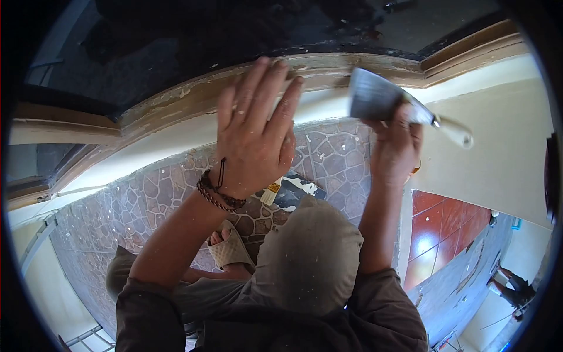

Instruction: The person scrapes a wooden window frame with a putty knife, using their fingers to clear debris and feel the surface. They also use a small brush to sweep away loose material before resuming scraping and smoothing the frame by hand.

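My left hand is raised in front of the worn wooden window frame, its fingers spread and nothing in them. Bits of pale dust dot its skin, and a braided bracelet circles the wrist. To the right, my right hand grips a wide-bladed scraper near the base of its blade. The blade points left, close to the frame's lower edge, and the pale handle sticks out to the right. Patches of finish are missing from the wood.
Below, a brush lies by a dark, white-smeared piece on the stone-patterned floor, near my sandalled foot. Red tiles lie at right. Another person is at the far lower right.
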Motion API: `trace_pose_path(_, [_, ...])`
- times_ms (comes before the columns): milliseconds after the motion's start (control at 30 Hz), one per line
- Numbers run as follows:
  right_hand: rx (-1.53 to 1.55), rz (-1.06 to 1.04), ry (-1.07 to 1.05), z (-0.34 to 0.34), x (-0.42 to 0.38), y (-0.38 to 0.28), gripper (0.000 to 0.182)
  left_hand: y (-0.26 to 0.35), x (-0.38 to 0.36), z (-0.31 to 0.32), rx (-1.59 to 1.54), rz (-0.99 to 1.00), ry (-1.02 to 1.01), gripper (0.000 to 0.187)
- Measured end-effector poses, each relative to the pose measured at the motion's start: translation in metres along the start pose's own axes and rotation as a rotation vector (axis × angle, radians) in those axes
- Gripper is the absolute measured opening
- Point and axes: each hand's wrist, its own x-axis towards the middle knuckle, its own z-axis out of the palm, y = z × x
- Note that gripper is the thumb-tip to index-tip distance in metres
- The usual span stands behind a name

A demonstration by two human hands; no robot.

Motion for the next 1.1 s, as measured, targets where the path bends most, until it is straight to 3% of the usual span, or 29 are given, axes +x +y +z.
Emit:
trace_pose_path(67, [0.003,-0.026,-0.033,-0.037,0.015,0.001,0.028,0.003,0.005,0.005,-0.016,0.102,-0.171,0.056])
trace_pose_path(167, [-0.022,-0.059,-0.084,-0.053,0.03,0.007,0.028,0.002,-0.002,0.013,0.059,0.077,-0.203,0.064])
trace_pose_path(333, [-0.111,-0.07,-0.209,-0.039,0.032,0.009,0.032,-0.009,-0.011,0.007,0.145,0.079,-0.209,0.064])
trace_pose_path(500, [-0.018,-0.127,-0.181,-0.039,0.037,0.019,0.031,-0.004,-0.018,0.009,0.169,0.055,-0.22,0.061])
trace_pose_path(633, [0.017,-0.102,-0.282,-0.046,0.043,0.015,0.03,0.001,-0.02,0.011,0.157,0.069,-0.194,0.061])
trace_pose_path(867, [-0.18,-0.192,-0.485,-0.011,0.045,0.016,0.024,0.016,-0.012,0.017,0.109,0.072,-0.233,0.059])
trace_pose_path(900, [-0.179,-0.19,-0.487,-0.013,0.044,0.015,0.024,0.015,-0.012,0.017,0.102,0.096,-0.228,0.059])
trace_pose_path(967, [0.014,-0.165,-0.268,-0.021,0.044,0.009,0.023,0.014,-0.01,0.016,0.102,0.12,-0.218,0.059])
trace_pose_path(1100, [-0.058,-0.098,-0.174,-0.01,0.028,0.005,0.025,0.026,-0.008,0.017,0.027,0.081,-0.191,0.058])
